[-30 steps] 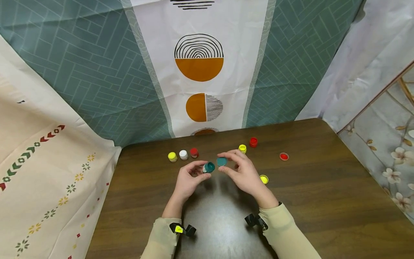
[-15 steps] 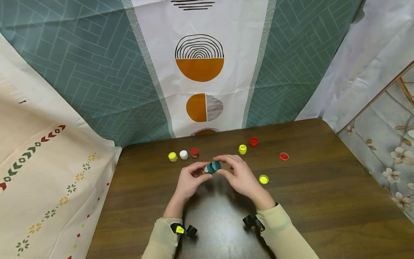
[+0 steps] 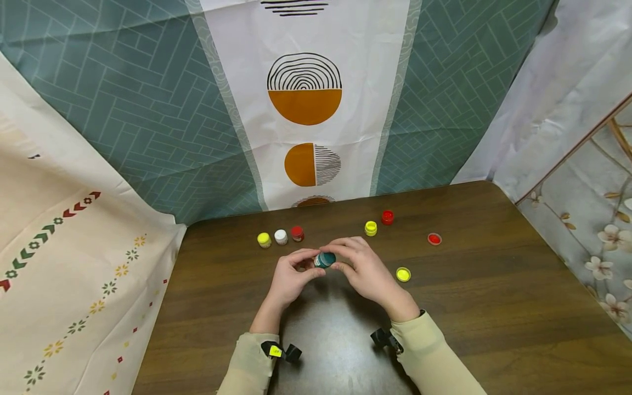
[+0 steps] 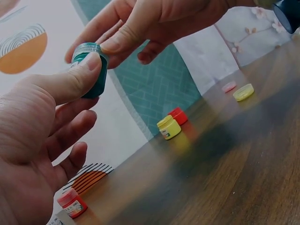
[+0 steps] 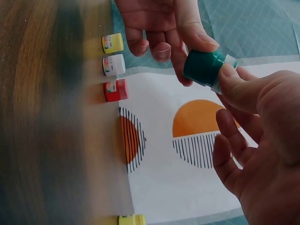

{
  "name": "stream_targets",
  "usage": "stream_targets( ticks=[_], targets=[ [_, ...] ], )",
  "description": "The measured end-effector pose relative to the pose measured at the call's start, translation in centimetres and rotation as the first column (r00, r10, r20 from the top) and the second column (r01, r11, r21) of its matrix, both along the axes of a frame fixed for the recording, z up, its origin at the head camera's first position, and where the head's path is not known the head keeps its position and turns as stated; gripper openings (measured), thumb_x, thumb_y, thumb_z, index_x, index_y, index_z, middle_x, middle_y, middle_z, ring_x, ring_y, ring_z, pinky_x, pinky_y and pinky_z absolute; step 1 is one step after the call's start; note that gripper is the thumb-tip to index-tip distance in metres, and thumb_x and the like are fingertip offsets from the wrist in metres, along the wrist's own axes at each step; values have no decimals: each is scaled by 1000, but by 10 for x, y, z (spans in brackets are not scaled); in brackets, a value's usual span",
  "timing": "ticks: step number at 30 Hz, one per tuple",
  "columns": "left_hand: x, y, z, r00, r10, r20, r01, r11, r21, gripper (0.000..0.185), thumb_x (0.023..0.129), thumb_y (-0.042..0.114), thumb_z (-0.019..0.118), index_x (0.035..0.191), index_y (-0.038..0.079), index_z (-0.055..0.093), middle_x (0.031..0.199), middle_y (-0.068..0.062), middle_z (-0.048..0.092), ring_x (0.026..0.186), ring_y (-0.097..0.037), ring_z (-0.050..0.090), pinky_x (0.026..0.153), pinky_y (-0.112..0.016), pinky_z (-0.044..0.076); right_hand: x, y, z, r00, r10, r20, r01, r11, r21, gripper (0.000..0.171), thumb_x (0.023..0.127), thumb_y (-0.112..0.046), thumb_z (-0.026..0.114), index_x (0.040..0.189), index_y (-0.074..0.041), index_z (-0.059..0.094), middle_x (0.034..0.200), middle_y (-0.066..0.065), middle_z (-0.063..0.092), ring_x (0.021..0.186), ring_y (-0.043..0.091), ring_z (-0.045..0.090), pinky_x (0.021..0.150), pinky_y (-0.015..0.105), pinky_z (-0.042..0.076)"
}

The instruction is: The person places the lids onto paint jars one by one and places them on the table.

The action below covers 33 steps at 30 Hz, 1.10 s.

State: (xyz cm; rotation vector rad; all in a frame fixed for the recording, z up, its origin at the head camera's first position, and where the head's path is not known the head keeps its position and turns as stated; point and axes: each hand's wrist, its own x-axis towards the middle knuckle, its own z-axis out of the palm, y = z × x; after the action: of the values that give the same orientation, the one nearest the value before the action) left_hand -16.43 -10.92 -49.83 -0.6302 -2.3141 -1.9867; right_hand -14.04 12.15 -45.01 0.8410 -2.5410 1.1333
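dark wood table (image 3: pixel 494 307), patterned curtains (image 3: pixel 148 109)

- Small paint pots in total: six, on or above the table (image 3: pixel 494 307).
- Teal pot (image 3: pixel 325 259): one, with a teal lid, held above the table.
- Yellow-lidded pots: two (image 3: pixel 264 240) (image 3: pixel 370 228).
- Red-lidded pots: two (image 3: pixel 297 233) (image 3: pixel 387 217).
- White-lidded pot (image 3: pixel 281 236): one.
- Loose lids lying on the table: two, one red (image 3: pixel 434 239), one yellow (image 3: pixel 403 274).
- Hands: two (image 3: pixel 291 277) (image 3: pixel 367 269).
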Motion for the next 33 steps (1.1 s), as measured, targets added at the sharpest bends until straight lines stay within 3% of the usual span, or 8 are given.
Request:
stream_targets(
  ticks=[9, 20, 27, 33],
  targets=[
    [-1, 0, -1, 1000, -24, -14, 24, 1000, -9, 39, 83, -3, 90, 120, 3, 81, 111, -8, 75, 85, -17, 63, 76, -26, 55, 1, 2, 4, 999, -41, -34, 44, 995, 84, 37, 96, -27, 82, 130, -17, 76, 125, -3, 71, 120, 20, 58, 99, 42, 53],
    [1, 4, 3, 997, -69, -26, 68, 997, -33, 38, 80, -3, 92, 117, 6, 82, 106, -7, 76, 81, -17, 64, 75, -27, 56, 3, -3, 7, 985, -164, -46, 170, 959, 229, 31, 98, -48, 78, 94, -19, 67, 88, -8, 61, 91, 16, 51, 78, 35, 48],
    [3, 8, 3, 995, -96, -31, 96, 995, -27, 37, 80, -3, 92, 114, 8, 83, 104, -4, 76, 78, -16, 63, 74, -28, 55, 5, -8, 8, 974, -217, -60, 225, 942, 250, 54, 104, -54, 67, 65, -22, 46, 65, -6, 41, 76, 17, 44, 69, 33, 39],
    [4, 9, 3, 996, -87, -33, 86, 996, -30, 39, 77, -8, 92, 113, 5, 82, 101, -2, 75, 78, -15, 63, 74, -28, 55, 6, -10, 9, 960, -280, -16, 274, 924, 268, 61, 108, -60, 52, 60, -23, 51, 63, -8, 45, 75, 19, 51, 70, 35, 45]
  ],
)
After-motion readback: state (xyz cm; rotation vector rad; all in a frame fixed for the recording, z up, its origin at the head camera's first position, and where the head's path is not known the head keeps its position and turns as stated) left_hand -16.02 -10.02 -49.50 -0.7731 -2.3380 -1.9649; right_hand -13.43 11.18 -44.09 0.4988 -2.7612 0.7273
